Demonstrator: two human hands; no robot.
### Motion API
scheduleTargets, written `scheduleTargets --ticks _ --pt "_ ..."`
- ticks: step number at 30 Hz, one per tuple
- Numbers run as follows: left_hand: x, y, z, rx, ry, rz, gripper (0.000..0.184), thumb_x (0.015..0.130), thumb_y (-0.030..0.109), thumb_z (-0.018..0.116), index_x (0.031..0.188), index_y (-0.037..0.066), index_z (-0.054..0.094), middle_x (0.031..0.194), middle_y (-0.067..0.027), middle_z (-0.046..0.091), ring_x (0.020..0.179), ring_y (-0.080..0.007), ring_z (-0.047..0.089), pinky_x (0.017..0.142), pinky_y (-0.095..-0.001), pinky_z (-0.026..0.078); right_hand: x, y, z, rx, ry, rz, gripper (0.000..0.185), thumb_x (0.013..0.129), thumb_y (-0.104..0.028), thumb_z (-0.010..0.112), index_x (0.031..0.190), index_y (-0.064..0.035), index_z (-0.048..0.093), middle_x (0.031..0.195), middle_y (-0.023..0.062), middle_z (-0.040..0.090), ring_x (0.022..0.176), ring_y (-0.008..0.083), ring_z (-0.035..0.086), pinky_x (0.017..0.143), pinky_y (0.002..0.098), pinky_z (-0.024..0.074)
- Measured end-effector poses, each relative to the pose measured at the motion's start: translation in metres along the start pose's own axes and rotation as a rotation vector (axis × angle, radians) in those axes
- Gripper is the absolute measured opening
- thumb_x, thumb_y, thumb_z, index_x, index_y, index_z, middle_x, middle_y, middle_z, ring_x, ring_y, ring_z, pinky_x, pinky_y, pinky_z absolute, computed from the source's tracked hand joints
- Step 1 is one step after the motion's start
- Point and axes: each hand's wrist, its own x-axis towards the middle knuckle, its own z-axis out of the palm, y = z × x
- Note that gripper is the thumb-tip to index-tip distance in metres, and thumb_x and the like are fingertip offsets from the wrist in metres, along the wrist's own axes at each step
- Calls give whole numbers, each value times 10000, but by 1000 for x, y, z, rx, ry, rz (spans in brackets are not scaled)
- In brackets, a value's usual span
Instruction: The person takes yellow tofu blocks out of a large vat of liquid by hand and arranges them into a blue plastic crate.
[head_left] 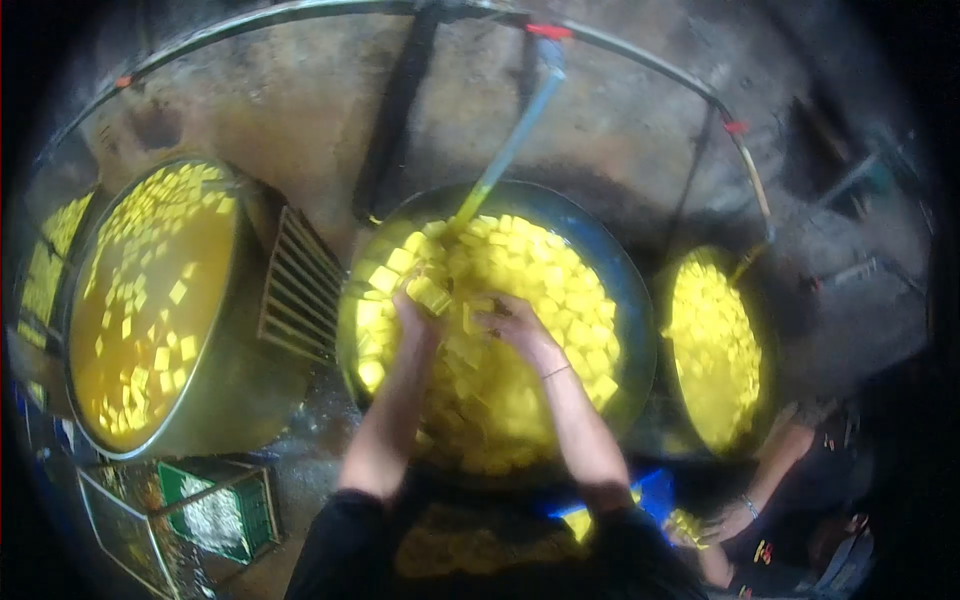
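A large round pan (pixel 635 330) in front of me holds cloudy yellow liquid and many square yellow blocks (pixel 540 250) that look like tofu. My left hand (pixel 412 308) is closed around a few yellow tofu blocks (pixel 430 294), held over the pan's left half. Just to the right, my right hand (pixel 515 322) has its fingers bent around another yellow block, partly hidden by steam and blur. A pole (pixel 528 125), stained yellow at its lower end, dips into the pan behind both hands.
At left stands a big metal vat (pixel 225 370) of floating blocks, with a slatted rack (pixel 300 285) beside it. Another pan (pixel 765 400) of blocks is at right. Lower right, another person's hand (pixel 725 522) holds yellow pieces near a blue container (pixel 657 492). A green crate (pixel 262 510) sits lower left.
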Motion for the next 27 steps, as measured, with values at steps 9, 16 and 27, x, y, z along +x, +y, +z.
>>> scheduleTargets --ticks 9,16,27 --pt "-66 -135 29 275 -312 -493 236 947 219 444 1040 30 551 938 -97 606 884 -200 598 728 -335 512 -107 -53 -26 -1016 532 -508 599 634 -205 836 1143 -39 568 1256 164 508 1203 323 455 998 432 377" --pt "-212 -227 75 358 -386 -796 545 972 580 271 1115 104 494 1008 -52 576 923 -160 598 747 -306 515 -257 -35 -81 -597 513 -321 620 707 -269 776 1259 -116 539 1329 179 447 1252 329 421 1049 419 341" --pt "-361 -325 -48 1094 -398 -1168 684 951 484 471 1424 19 306 1485 -136 301 1377 -234 262 1109 -371 206 -528 286 -46 698 1291 220 566 833 -404 636 1237 -17 549 1232 106 531 1057 194 529 790 350 509"
